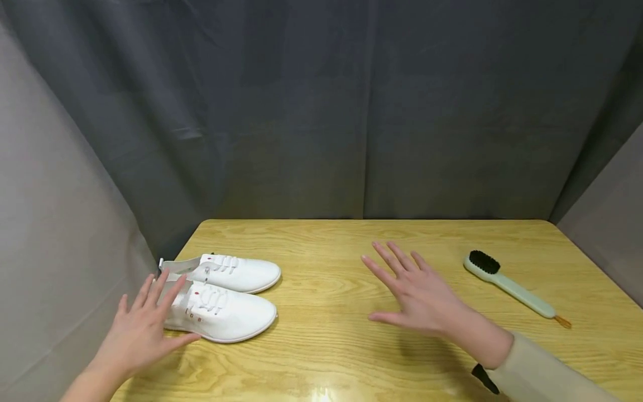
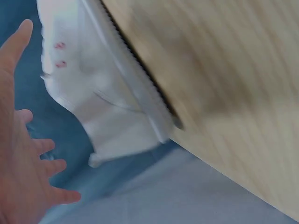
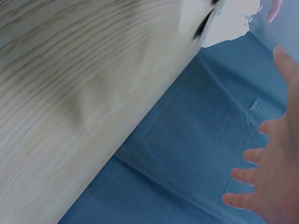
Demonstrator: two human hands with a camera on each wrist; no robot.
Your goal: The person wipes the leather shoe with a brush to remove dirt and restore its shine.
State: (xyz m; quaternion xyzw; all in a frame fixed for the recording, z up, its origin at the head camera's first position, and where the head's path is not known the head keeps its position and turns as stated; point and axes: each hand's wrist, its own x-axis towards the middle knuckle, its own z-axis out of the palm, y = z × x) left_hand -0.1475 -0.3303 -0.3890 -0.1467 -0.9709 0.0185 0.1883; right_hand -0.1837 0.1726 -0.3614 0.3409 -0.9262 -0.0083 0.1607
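Two white lace-up shoes stand side by side at the table's left, toes to the right: a nearer shoe (image 1: 236,318) and a farther shoe (image 1: 251,273). My left hand (image 1: 143,329) hovers by the nearer shoe's heel with fingers spread, covering part of it in the head view. In the left wrist view that shoe (image 2: 107,93) shows its side and sole edge beside the hand (image 2: 21,172). Over the table's middle my right hand (image 1: 419,296) is spread and holds nothing. To its right lies a pale green brush (image 1: 519,293) with black bristles and an orange loop.
The wooden table (image 1: 321,346) has a straight back edge, with a dark grey curtain (image 1: 301,111) behind it. Light grey panels (image 1: 60,195) rise at the left and right sides. A black strap (image 1: 484,379) shows under the right sleeve.
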